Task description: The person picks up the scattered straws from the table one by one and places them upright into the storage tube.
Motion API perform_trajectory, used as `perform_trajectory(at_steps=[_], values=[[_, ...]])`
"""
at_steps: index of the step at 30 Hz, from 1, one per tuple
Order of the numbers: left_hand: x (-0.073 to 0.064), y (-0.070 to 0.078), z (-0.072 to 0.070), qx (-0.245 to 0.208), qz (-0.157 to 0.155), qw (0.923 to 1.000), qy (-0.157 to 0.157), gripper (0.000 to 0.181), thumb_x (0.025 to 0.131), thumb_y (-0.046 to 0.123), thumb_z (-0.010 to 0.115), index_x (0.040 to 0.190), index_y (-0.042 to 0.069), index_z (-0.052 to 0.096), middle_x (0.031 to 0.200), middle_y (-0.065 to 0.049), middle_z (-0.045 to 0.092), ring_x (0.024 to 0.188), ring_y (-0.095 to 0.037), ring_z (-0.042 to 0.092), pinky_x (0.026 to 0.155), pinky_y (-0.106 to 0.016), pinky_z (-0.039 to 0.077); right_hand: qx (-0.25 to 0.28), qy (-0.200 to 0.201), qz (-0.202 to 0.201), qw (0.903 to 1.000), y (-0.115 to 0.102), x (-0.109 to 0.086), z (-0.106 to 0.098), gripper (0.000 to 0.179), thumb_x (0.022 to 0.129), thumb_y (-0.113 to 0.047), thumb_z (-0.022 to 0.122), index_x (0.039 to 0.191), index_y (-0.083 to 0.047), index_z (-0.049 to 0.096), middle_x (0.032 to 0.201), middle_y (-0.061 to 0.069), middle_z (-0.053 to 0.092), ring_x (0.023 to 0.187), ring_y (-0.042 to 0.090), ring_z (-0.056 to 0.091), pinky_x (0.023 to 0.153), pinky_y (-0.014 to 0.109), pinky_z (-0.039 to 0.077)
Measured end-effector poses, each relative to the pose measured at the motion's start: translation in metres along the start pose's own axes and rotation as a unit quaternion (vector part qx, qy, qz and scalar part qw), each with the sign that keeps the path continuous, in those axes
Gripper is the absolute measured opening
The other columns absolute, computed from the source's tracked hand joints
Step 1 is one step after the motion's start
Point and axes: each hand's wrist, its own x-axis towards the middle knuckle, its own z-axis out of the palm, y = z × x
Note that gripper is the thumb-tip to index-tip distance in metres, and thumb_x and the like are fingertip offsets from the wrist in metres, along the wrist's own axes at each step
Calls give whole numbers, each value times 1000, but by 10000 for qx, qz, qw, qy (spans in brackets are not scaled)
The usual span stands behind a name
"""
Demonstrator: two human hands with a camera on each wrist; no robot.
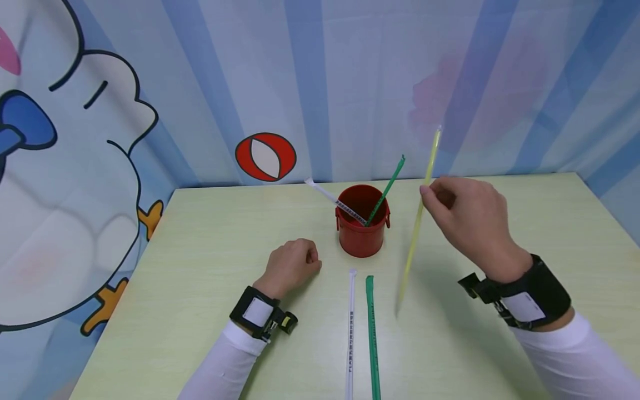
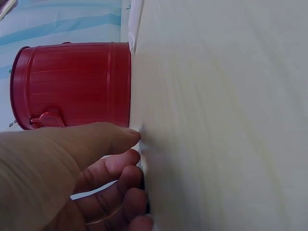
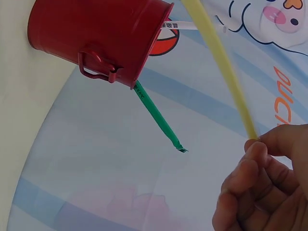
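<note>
My right hand (image 1: 472,222) pinches a yellow straw (image 1: 414,244) between thumb and forefinger, raised to the right of the red bucket (image 1: 361,241). The straw stands steeply tilted, its lower end hanging over the table. Inside the bucket, a white paper-wrapped straw (image 1: 322,190) leans left and a green wrapped straw (image 1: 395,176) leans right. In front of the bucket lie another white straw (image 1: 351,328) and another green straw (image 1: 372,339), side by side. Resting on the table left of the bucket, my left hand (image 1: 290,266) has loosely curled fingers and holds nothing.
The light wooden table (image 1: 200,244) ends at a striped blue cloth backdrop (image 1: 350,83) just behind the bucket. A large printed cartoon figure (image 1: 55,222) covers the backdrop on the left. Small handles hang at the bucket's sides.
</note>
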Motion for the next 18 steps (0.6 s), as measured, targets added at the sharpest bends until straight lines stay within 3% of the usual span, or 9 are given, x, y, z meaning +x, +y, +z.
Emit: perform_trajectory(at_steps=[14, 18], values=[[0, 0, 0, -22, 20, 10000, 16, 17, 91, 17, 72, 76, 14, 64, 68, 2, 56, 66, -14, 52, 58, -26, 37, 237, 886, -317, 9953, -6, 16, -4, 21, 98, -19, 66, 86, -4, 74, 68, 13, 70, 59, 25, 60, 55, 27, 33], [0, 0, 0, -46, 10, 10000, 4, 16, 91, 17, 72, 77, 14, 64, 68, 1, 56, 66, -14, 52, 58, -27, 37, 321, 1136, -422, 9921, -8, 22, -7, 22, 99, -18, 64, 88, -1, 74, 71, 15, 71, 60, 27, 64, 58, 20, 34]])
